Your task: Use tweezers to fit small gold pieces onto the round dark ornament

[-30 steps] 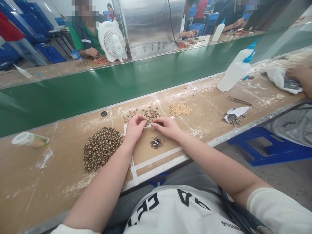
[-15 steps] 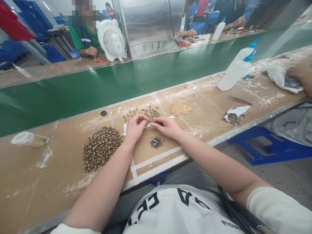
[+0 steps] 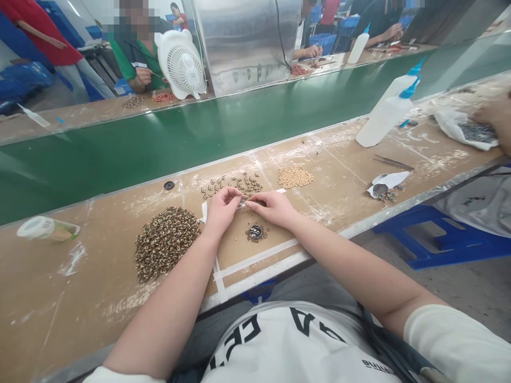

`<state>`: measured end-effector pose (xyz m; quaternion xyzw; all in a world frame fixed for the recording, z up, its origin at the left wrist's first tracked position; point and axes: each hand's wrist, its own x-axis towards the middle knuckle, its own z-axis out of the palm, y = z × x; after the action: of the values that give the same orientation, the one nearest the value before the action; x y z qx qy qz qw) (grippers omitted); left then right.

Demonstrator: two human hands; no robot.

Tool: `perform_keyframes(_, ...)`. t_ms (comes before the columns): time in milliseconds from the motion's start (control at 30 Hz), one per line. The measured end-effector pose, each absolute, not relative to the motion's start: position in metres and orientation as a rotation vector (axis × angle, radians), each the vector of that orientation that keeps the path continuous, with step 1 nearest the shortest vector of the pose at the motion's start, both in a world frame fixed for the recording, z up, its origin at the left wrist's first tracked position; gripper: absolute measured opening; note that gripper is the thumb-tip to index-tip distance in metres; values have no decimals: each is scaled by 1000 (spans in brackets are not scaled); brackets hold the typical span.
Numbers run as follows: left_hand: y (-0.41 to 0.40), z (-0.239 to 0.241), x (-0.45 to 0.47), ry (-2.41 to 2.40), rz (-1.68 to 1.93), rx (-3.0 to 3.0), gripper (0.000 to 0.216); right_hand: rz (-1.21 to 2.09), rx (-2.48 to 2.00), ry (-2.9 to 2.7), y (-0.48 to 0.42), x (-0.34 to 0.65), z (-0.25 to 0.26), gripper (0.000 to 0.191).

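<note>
My left hand and my right hand meet with fingertips pinched closely together above the table. Whatever lies between the fingertips is too small to make out. Just behind them lie scattered small brass-coloured metal pieces. A small round black dish with shiny bits in it sits on a damp patch in front of my right hand. Left of my left forearm is a large heap of brass-and-dark small parts. Beyond my right hand is a pile of tan beads.
Two white squeeze bottles with blue tips stand at right, near tweezers and white paper with dark pieces. A clear tub lies at left. A green conveyor belt runs behind; co-workers and a fan are beyond.
My hands stay almost still in the same pinch. Across the belt, the person in green has raised a hand holding a thin stick, and the person in red has shifted right.
</note>
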<state>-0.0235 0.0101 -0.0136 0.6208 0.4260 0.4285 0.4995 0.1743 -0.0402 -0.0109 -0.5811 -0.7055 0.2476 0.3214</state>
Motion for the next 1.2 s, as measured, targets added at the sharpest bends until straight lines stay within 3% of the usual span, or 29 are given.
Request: perform_keyframes(1200,5,-5,-24,1063,1076,1609,11,652,-1491,-1771,-41,173,-10,25)
